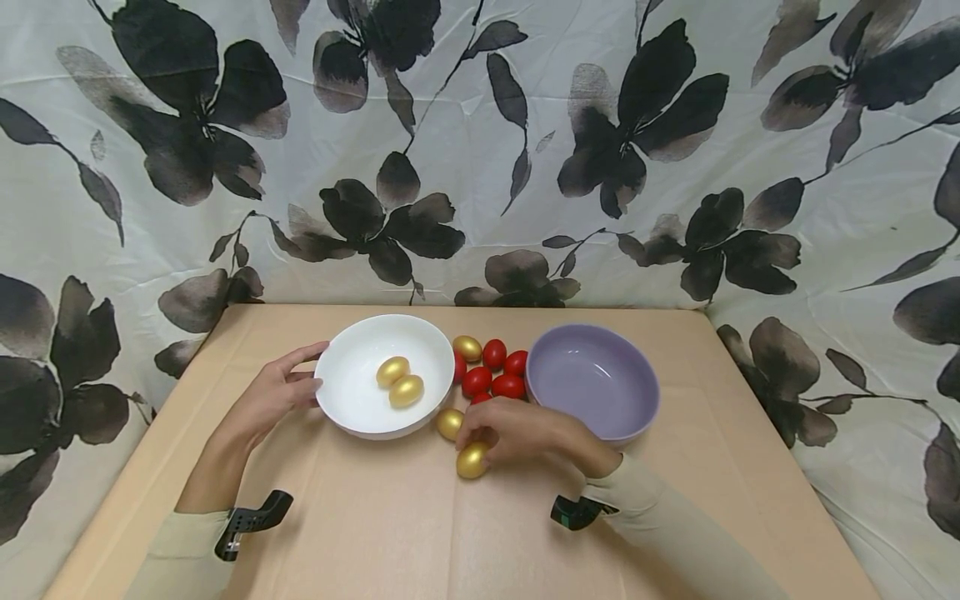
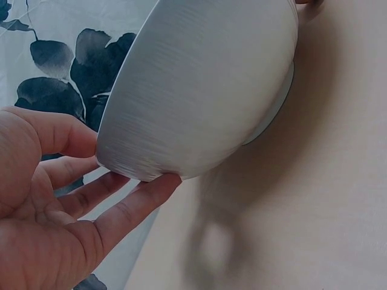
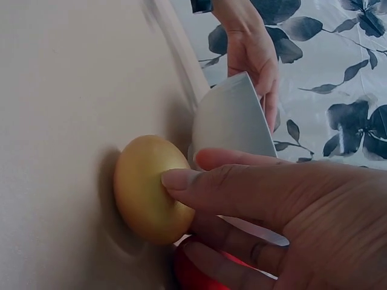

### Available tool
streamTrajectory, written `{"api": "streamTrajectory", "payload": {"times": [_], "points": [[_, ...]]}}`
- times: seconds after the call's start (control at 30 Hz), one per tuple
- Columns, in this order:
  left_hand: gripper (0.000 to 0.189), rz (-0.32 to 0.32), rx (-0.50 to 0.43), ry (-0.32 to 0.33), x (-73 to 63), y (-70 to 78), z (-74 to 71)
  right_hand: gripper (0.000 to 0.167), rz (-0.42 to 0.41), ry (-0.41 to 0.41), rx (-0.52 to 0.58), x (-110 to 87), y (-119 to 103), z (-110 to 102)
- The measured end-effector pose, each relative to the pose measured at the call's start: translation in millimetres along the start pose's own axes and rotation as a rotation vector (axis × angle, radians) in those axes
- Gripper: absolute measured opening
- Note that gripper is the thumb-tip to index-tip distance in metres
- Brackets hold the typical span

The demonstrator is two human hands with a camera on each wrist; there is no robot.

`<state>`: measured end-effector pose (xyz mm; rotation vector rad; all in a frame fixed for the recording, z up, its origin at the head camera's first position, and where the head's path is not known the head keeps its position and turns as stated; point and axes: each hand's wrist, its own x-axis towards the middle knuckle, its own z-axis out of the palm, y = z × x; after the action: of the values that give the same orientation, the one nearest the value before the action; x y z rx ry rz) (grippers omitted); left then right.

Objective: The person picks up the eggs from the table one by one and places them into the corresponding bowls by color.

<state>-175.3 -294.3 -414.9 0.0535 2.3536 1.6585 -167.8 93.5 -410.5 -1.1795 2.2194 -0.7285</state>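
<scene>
My left hand (image 1: 273, 398) rests at the left side of a white bowl (image 1: 341, 400), its fingertips touching the outer wall near the rim; the left wrist view shows these fingers (image 2: 124, 211) spread along the wall. Inside the bowl lie two golden eggs (image 1: 406, 391). In front of the bowls my right hand (image 1: 517, 432) pinches another golden egg (image 3: 145, 187), with the thumb on its near side and the other fingers partly hidden. A further golden egg (image 1: 449, 423) lies between that hand and the white bowl.
A purple bowl (image 1: 592, 379) stands to the right. Several red eggs (image 1: 477, 382) and one more golden egg (image 1: 467, 348) are clustered between the bowls, some partly hidden by the right hand. The tan table (image 1: 360, 517) meets a floral cloth (image 1: 510, 125) at the back.
</scene>
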Motion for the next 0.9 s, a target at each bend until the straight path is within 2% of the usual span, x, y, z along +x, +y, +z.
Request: {"api": "streamTrajectory", "payload": {"times": [0.9], "points": [[0.067,0.003,-0.001,-0.003,0.4,0.2,0.1,0.028,0.032,-0.013,-0.134,0.2,1.9,5.2]]}}
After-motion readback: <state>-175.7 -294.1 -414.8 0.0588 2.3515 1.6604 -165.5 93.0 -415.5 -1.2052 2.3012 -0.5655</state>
